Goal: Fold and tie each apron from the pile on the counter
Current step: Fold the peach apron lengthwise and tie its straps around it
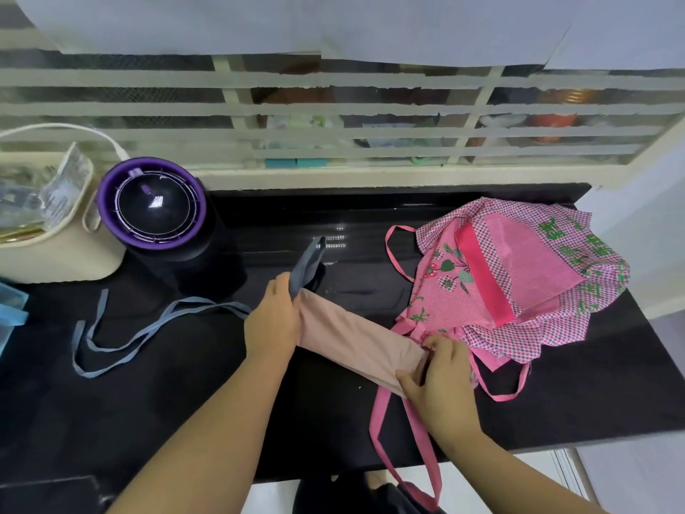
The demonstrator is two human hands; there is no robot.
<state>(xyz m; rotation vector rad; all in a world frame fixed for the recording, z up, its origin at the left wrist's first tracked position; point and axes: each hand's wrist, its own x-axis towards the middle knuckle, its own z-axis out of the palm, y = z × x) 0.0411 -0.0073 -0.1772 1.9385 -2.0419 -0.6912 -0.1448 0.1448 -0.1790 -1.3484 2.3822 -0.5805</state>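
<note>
Here, a rolled peach apron (pixel 356 339) lies on the black counter (pixel 185 402), spanning from one hand to the other. The left hand (pixel 272 322) curls its fingers round one end of the roll. A grey-blue flap (pixel 307 265) rises just beyond those fingers, and grey-blue ties (pixel 122 339) trail outward from them. The right hand (pixel 441 380) pinches the opposite end, apparently thumb against fingertips. The pink apron pile (pixel 519 272) lies just beyond the right fingers.
</note>
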